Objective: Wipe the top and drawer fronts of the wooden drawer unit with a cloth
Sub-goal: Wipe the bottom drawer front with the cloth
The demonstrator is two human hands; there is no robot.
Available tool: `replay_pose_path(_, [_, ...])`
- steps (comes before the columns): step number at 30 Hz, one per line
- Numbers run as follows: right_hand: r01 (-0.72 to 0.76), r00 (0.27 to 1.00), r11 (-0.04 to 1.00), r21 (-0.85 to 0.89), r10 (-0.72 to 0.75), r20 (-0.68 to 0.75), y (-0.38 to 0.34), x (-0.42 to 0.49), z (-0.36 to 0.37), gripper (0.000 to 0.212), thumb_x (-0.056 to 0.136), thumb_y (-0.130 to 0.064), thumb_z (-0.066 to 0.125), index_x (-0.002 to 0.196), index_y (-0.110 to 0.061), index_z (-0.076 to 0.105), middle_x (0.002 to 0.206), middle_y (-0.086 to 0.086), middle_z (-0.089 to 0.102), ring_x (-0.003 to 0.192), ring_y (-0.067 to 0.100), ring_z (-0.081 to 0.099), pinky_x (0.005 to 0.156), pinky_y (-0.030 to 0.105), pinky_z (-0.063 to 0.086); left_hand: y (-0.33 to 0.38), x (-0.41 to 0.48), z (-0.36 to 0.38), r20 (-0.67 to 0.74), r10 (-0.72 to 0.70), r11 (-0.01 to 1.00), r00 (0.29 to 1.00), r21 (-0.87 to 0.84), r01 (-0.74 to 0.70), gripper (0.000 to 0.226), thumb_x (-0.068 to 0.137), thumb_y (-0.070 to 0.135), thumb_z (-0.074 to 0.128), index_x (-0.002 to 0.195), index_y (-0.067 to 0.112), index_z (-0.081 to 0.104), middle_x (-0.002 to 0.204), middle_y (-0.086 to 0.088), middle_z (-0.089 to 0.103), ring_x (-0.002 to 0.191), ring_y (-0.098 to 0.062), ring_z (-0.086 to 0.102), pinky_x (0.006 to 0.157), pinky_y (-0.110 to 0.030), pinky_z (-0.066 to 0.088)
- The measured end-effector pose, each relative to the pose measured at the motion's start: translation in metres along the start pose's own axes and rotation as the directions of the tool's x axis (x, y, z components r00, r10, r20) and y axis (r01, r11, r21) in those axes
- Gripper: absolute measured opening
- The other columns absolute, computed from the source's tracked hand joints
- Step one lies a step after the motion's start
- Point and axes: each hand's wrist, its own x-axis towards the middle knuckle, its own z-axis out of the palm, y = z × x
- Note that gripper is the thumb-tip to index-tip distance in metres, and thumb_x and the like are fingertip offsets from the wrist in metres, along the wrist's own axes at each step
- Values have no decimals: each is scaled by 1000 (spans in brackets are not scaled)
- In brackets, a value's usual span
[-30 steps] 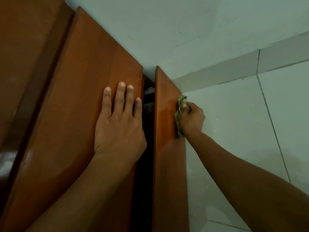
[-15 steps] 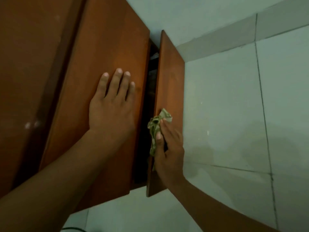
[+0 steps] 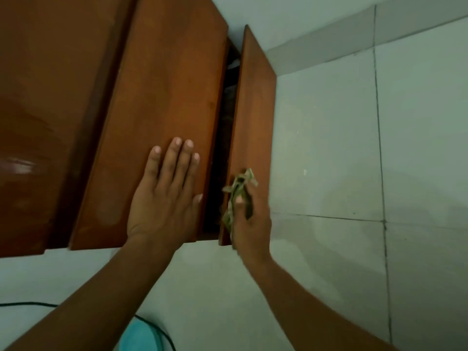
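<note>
Your left hand (image 3: 164,198) lies flat, grip released, on the wooden drawer unit (image 3: 164,84). Beside it a drawer (image 3: 255,110) stands pulled out, contents too dark to tell. Your right hand (image 3: 250,224) clenches the green cloth (image 3: 238,188) against the drawer front.

We count two hands: the left hand (image 3: 162,198) and the right hand (image 3: 249,224). We see one cloth (image 3: 238,192). We count one wooden unit (image 3: 162,97), with one pulled-out drawer front (image 3: 255,102) showing. We see one black cable (image 3: 152,328) and one teal thing (image 3: 138,336) at the bottom edge. Four floor tiles (image 3: 326,148) meet at one joint.
</note>
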Motion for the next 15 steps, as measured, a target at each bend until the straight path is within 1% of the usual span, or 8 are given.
replay_pose_path(3, [71, 997, 994, -82, -73, -23, 21, -41, 5, 47, 104, -40, 35, 148, -28, 44, 152, -10, 46, 141, 8, 39, 115, 47, 38, 2, 9, 0, -4, 27, 999, 1000, 17, -27, 73, 97, 46, -10, 150, 0, -31, 159, -25, -36, 148, -41, -32, 120, -59, -17])
replay_pose_path(5, [122, 992, 990, -75, -123, -4, 27, -30, 11, 50, 107, -34, 28, 155, -24, 31, 161, -6, 33, 150, 10, 27, 121, 48, 29, 5, 17, 0, -5, 35, 999, 999, 3, -35, 72, 98, 45, -11, 151, 1, -29, 160, -24, -34, 149, -41, -31, 120, -59, -15])
replay_pose_path(7, [96, 995, 990, -103, -95, 6, 35, -4, 17, 55, 106, -38, 20, 159, -24, 20, 166, -6, 22, 154, 9, 15, 125, 48, 20, 7, 24, 4, -28, 32, 999, 999, -15, -33, 72, 99, 45, -10, 152, 1, -27, 160, -24, -32, 149, -41, -29, 121, -59, -12])
replay_pose_path(8, [66, 998, 989, -132, -67, 0, 42, 10, 18, 58, 105, -42, 18, 159, -23, 19, 167, -5, 20, 154, 10, 14, 125, 48, 19, 8, 25, 5, -35, 31, 999, 999, -25, -32, 72, 99, 45, -10, 153, 1, -27, 161, -24, -31, 150, -41, -28, 121, -59, -12])
replay_pose_path(10, [-38, 999, 989, -143, 36, -21, 51, 31, 16, 65, 101, -52, 15, 158, -23, 23, 164, -1, 28, 152, 16, 24, 123, 48, 24, 8, 26, 5, -41, 30, 999, 999, -37, -31, 72, 99, 45, -10, 153, 1, -26, 162, -24, -29, 150, -41, -26, 122, -59, -11])
replay_pose_path(12, [-174, 983, 971, -162, 162, -85, 54, 48, 11, 66, 98, -53, 19, 149, -17, 42, 148, 7, 48, 137, 25, 44, 115, 49, 37, 8, 25, 4, -48, 24, 999, 999, -38, -25, 72, 98, 44, -11, 153, 0, -26, 162, -25, -28, 151, -41, -25, 122, -58, -9])
replay_pose_path(14, [-266, 955, 937, -227, 223, -198, 50, 58, 4, 50, 101, -40, 31, 126, -7, 59, 121, 14, 60, 113, 32, 56, 101, 47, 46, 8, 25, 4, -58, 23, 999, 998, -39, -25, 71, 98, 44, -11, 153, 1, -26, 162, -25, -28, 151, -41, -24, 123, -58, -8])
replay_pose_path(15, [-296, 939, 929, -223, 241, -246, 47, 57, 1, 40, 103, -33, 38, 117, -6, 63, 111, 14, 62, 106, 33, 58, 94, 43, 47, 8, 25, 3, -61, 23, 999, 998, -44, -26, 71, 99, 43, -10, 153, 1, -26, 162, -24, -28, 151, -41, -25, 123, -58, -8])
